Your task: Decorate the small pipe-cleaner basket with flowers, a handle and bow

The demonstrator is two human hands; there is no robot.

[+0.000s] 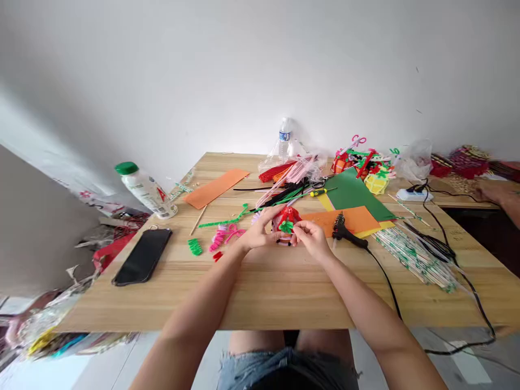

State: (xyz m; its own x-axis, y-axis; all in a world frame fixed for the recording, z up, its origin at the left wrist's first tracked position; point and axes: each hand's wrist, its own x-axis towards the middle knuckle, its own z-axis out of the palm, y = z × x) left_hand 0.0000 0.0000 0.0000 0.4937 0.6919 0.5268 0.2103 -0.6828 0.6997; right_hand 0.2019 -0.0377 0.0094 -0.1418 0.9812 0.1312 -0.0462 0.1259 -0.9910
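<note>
Head view: left of the glue gun (344, 233), the left hand (259, 234) clasps the red craft piece (291, 213), seemingly to steady it; the right hand (312, 236) touches its green trim (286, 226), any pinch unclear. The gun probably lies near for quick reach.

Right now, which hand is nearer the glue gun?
Right. The right hand is at the craft, just left of the glue gun; the left hand is farther off, on the craft's opposite side.
</note>
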